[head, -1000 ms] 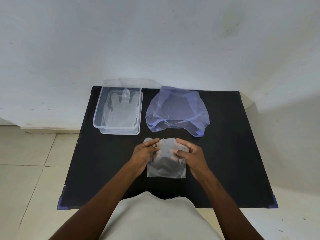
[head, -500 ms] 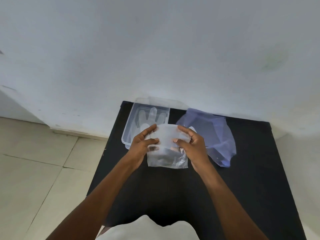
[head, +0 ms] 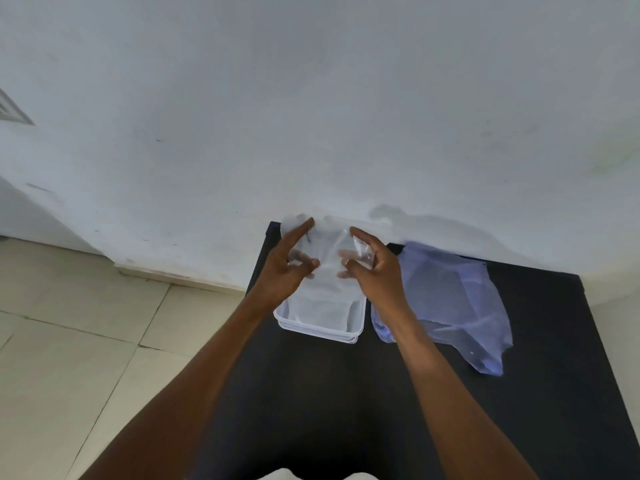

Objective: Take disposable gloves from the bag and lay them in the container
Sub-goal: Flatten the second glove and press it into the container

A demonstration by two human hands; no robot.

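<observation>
A clear disposable glove [head: 329,247] is stretched between my two hands above the clear plastic container [head: 318,333] at the table's back left. My left hand [head: 285,270] pinches the glove's left edge and my right hand [head: 375,271] pinches its right edge, the other fingers spread. The glove's lower end hangs down into the container, where pale glove material lies on the bottom. The bluish see-through bag [head: 453,299] lies crumpled on the table just right of the container, beside my right wrist.
The black table [head: 346,393] stands against a white wall [head: 311,116]. Its left edge drops to a tiled floor [head: 69,341]. The container's far end touches the wall side of the table.
Both hands have carried the glove away from the table's middle, forward and left, to above the container. The view has tilted up and left.
</observation>
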